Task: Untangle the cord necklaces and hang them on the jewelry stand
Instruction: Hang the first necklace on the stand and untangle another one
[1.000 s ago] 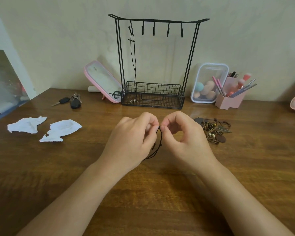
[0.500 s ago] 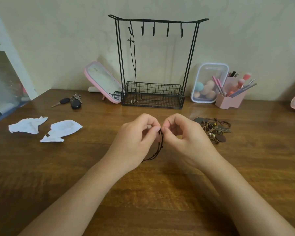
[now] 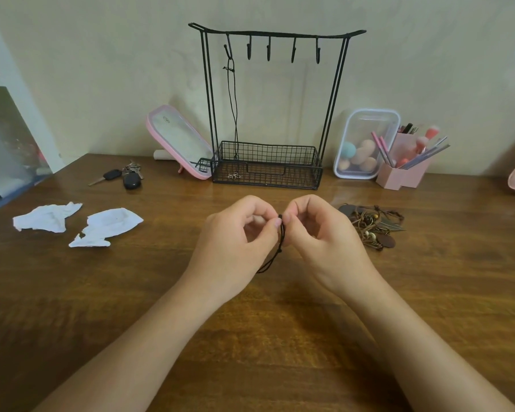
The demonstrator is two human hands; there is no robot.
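1. Your left hand point(image 3: 235, 237) and right hand point(image 3: 324, 237) meet fingertip to fingertip above the surface point(image 3: 250, 337). Each pinches the black cord necklace point(image 3: 281, 233) between thumb and forefinger.
2. That cord hangs in the gap between your hands and trails toward 7 o'clock, below your left palm.
3. At 12 o'clock from your hands is the jewelry stand point(image 3: 275, 32). One hung necklace point(image 3: 235, 114) dangles from its leftmost hook down into the basket.
4. At 3 o'clock, near your right hand but apart from it, lies the tangled pile point(image 3: 372, 226) of brown cord necklaces.
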